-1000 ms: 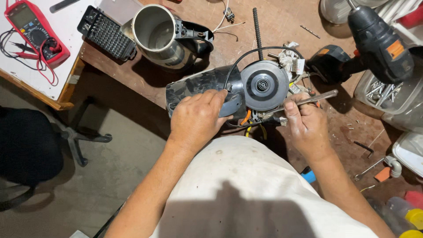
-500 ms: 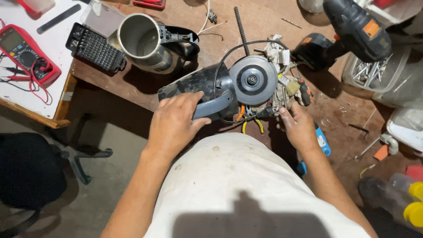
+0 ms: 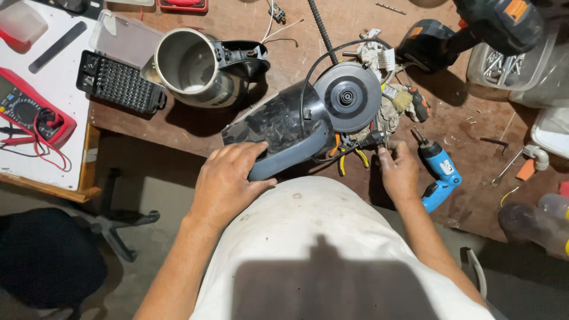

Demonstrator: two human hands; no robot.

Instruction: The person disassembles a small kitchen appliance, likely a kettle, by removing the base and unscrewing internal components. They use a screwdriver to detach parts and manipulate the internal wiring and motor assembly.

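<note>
**Base unit steadied, wiring end in hand**

Your desk (image 3: 249,127) carries the work at its near edge. The dark appliance base (image 3: 284,133), with its round grey disc (image 3: 347,96) facing up, lies there still opened up, loose wires spilling at its right, so reassembly looks unfinished. Your left hand (image 3: 228,184) lies flat on its housing, fingers spread, gripping nothing. Your right hand (image 3: 398,172) pinches the black plug (image 3: 372,140) by the yellow-handled pliers (image 3: 349,159)

A red handheld multimeter (image 3: 26,112) lies far left on the white tabletop, its small grey rectangular screen (image 3: 5,89) cut by the frame edge.
</note>
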